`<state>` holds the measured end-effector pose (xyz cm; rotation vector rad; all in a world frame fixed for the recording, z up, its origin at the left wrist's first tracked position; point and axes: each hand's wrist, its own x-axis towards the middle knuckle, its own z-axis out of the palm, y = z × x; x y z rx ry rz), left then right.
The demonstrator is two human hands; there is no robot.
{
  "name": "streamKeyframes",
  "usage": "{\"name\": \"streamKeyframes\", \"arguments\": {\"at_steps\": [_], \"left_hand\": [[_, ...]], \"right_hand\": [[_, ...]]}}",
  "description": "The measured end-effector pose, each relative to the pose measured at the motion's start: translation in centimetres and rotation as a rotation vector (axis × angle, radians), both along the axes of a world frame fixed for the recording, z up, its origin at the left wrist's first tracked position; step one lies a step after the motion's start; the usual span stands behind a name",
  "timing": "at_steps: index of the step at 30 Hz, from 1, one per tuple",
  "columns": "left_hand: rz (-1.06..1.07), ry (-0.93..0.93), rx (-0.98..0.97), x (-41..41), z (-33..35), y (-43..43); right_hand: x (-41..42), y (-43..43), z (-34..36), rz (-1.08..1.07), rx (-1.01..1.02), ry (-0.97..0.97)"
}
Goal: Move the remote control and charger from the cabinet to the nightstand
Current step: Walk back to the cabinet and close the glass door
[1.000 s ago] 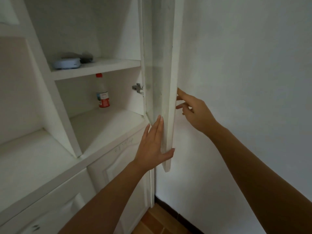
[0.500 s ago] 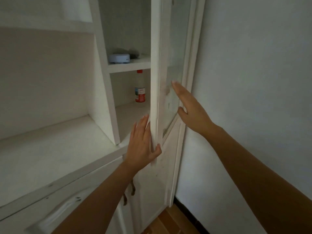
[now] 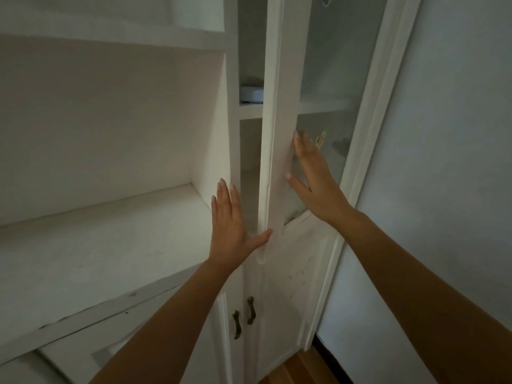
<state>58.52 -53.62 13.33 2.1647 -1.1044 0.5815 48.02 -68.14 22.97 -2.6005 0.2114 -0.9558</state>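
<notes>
We stand close to a white cabinet (image 3: 116, 245) whose tall glass-paned door (image 3: 273, 134) is nearly shut, leaving only a narrow gap along its left edge. Our left hand (image 3: 232, 225) is flat and open with the fingers (image 3: 223, 195) pointing up, held in front of that gap, the thumb touching the lower corner of the door's edge; it holds nothing. Our right hand (image 3: 315, 178) is also spread open and empty, palm laid against the outer face of the door, its fingertips (image 3: 297, 137) by the inner edge of the frame beside the glass pane (image 3: 332, 79). A small brass handle (image 3: 320, 139) shows just beyond the right hand. Through the gap we see an inner shelf (image 3: 250, 108) with a pale, rounded object (image 3: 252, 94) lying on it; we cannot tell whether it is the charger, and no remote control can be made out from here. To the left the cabinet opens into a broad bare shelf (image 3: 110, 231) with another board above it. Below the hands are two lower doors with dark metal pull handles (image 3: 243, 317) standing side by side. A plain wall (image 3: 457, 162) runs along the right, and a strip of wooden floor (image 3: 304, 370) shows at the bottom.
</notes>
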Motion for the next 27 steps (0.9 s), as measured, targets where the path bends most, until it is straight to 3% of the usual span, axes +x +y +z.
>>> {"name": "streamKeyframes", "arguments": {"at_steps": [6,10,18,27], "left_hand": [[0.081,0.18,0.017,2.9,0.1,0.3],[0.032,0.128,0.063,4.2,-0.1,0.1],[-0.059,0.136,-0.076,4.3,-0.8,0.0],[0.015,0.117,-0.15,4.3,-0.9,-0.8]], "right_hand": [[2.9,0.3,-0.8,-0.023,-0.007,0.05],[4.6,0.2,-1.5,-0.094,-0.052,0.038],[5.9,-0.4,-2.1,-0.112,-0.046,-0.019],[7.4,0.0,-1.6,-0.116,-0.023,-0.006]]}}
